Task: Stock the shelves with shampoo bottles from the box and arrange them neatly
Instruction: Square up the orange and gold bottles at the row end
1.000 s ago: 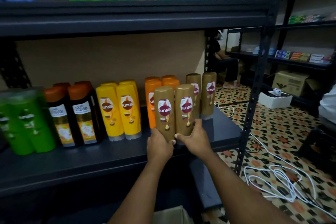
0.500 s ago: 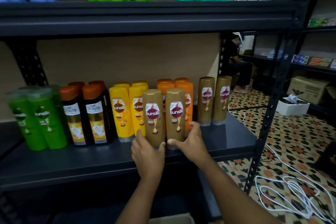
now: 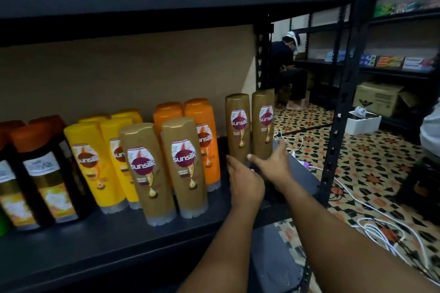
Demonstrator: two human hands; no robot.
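Two gold bottles (image 3: pixel 173 171) stood near the front edge of the shelf (image 3: pixel 100 245), in front of the orange bottles (image 3: pixel 197 140) and yellow bottles (image 3: pixel 104 162), with bare shelf only at the right end before the upright post (image 3: pixel 342 93). Left hand (image 3: pixel 245 183) and right hand (image 3: pixel 273 162) reached with relaxed, extended fingers to the base of the rear gold pair (image 3: pixel 250 126), touching or nearly so, gripping nothing. Versus half a second ago, both hands had let go of the front pair and moved right to the rear pair.
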